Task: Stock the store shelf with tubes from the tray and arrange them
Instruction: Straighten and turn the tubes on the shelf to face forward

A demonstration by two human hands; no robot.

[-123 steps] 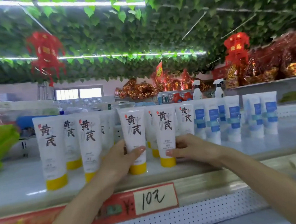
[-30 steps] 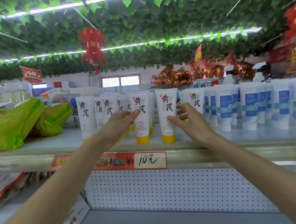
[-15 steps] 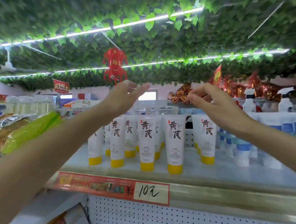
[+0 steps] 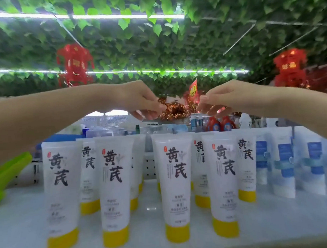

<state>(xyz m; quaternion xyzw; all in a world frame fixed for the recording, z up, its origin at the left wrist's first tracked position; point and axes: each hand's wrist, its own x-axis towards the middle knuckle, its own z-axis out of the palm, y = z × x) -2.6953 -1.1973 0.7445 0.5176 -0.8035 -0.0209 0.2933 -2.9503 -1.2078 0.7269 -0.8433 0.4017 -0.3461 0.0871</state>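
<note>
four yellow-capped tubes (image 4: 173,180) front the shelf (image 4: 279,222) between green packet (image 4: 7,175) and blue-labelled tubes (image 4: 283,162).

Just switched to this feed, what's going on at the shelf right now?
A person's left hand and right hand hover above the white plastic tubes with yellow caps, fingers loosely curled, holding nothing. The tubes stand cap-down on the white shelf, four in the front row and more behind. White tubes with blue labels stand to their right, and a green packet lies at the left edge. No tray is in view.
</note>
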